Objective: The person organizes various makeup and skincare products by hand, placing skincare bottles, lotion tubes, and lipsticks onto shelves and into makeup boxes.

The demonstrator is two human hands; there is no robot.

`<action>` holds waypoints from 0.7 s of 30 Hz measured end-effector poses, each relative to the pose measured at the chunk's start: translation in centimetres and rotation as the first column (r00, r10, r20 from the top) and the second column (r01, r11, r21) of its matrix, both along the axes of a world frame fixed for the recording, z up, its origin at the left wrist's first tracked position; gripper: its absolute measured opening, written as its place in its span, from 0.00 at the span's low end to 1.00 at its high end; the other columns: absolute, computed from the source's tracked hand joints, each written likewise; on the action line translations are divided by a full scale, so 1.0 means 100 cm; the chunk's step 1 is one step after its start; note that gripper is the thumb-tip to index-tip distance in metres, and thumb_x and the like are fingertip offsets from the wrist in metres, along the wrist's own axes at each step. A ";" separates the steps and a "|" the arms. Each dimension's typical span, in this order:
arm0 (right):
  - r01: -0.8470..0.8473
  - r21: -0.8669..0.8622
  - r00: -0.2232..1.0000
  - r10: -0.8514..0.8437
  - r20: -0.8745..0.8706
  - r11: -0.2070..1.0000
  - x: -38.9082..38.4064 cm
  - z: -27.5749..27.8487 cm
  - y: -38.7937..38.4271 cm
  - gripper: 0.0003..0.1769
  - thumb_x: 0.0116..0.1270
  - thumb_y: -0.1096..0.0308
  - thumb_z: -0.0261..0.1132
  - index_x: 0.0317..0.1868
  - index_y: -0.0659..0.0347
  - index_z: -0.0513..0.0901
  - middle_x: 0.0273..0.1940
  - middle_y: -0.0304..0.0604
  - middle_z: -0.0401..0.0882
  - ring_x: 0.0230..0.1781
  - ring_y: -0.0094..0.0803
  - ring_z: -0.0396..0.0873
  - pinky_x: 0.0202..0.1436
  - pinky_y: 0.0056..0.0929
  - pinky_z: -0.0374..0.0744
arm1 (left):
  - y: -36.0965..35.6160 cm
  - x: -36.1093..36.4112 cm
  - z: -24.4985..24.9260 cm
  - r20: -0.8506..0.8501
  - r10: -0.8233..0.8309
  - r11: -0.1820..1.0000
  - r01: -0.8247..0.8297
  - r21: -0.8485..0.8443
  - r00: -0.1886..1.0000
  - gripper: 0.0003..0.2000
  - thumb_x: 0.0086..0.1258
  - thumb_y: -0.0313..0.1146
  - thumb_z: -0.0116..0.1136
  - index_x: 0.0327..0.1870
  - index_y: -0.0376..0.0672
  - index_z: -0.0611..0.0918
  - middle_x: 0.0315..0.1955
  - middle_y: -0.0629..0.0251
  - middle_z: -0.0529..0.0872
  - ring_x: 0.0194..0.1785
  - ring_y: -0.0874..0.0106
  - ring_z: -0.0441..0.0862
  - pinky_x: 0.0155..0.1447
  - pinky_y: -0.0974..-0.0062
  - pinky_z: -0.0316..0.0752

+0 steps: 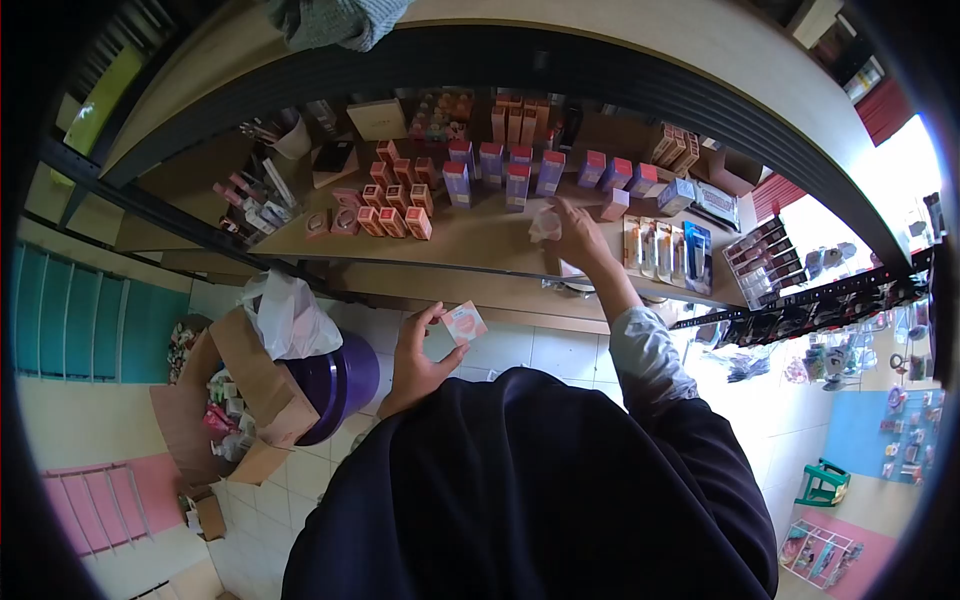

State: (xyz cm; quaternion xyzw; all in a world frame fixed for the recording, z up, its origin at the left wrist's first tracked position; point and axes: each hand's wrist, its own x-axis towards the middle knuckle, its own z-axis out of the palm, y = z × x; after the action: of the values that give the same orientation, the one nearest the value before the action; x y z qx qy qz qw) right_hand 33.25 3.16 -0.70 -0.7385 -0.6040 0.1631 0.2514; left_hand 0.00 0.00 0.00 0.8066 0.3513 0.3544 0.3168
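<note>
My left hand (pixel 412 352) pinches a small, flat square cosmetic box (pixel 464 323), white and pink, between thumb and fingers, in front of the shelf's edge. Over the shelf board (pixel 480 243), my right hand (pixel 580 238) has its fingers closed on a crumpled, whitish, thin piece (pixel 546 225) that looks like tissue or plastic. Behind that hand stand purple and red upright boxes (pixel 517 187). A small pink box (pixel 615 204) stands just right of it, beside several carded packs (pixel 655 248).
Orange-brown boxes (pixel 395 195) stand in rows on the shelf's left half, near pink compacts (pixel 345 215). A grey cloth (pixel 340 22) hangs over the upper shelf. Below left are a purple bin (pixel 350 385), a white plastic bag (pixel 288 315) and an open carton (pixel 258 375).
</note>
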 end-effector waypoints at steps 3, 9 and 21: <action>-0.092 0.000 0.996 0.092 0.014 0.996 -0.014 -0.003 0.005 0.41 0.46 0.62 0.76 0.62 0.54 0.68 0.53 0.48 0.78 0.57 0.49 0.73 0.62 0.43 0.72 | 0.003 0.001 -0.001 -0.004 0.015 1.000 -0.015 0.001 1.000 0.36 0.48 0.29 0.74 0.62 0.40 0.71 0.49 0.58 0.80 0.51 0.65 0.79 0.50 0.70 0.72; -0.057 0.003 0.997 0.057 -0.054 0.998 -0.024 -0.002 -0.001 0.40 0.46 0.63 0.74 0.62 0.54 0.69 0.53 0.50 0.78 0.56 0.51 0.73 0.60 0.43 0.72 | 0.001 0.001 0.001 -0.003 0.015 1.000 -0.015 -0.008 1.000 0.36 0.49 0.28 0.74 0.62 0.40 0.71 0.50 0.58 0.80 0.51 0.65 0.79 0.51 0.70 0.72; -0.146 -0.009 0.984 0.144 -0.100 0.989 -0.012 0.014 -0.007 0.41 0.46 0.67 0.75 0.63 0.52 0.69 0.57 0.46 0.77 0.59 0.51 0.71 0.63 0.42 0.71 | -0.001 0.008 0.000 -0.009 -0.033 0.999 0.033 -0.027 0.999 0.36 0.49 0.28 0.74 0.62 0.41 0.70 0.50 0.59 0.79 0.52 0.65 0.78 0.52 0.70 0.72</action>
State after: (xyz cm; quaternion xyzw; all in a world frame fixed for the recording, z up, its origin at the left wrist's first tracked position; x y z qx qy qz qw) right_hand 32.04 2.43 0.72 -0.6856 -0.6415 0.2223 0.2627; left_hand 0.79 -0.14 -0.02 0.8097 0.3442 0.3403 0.3318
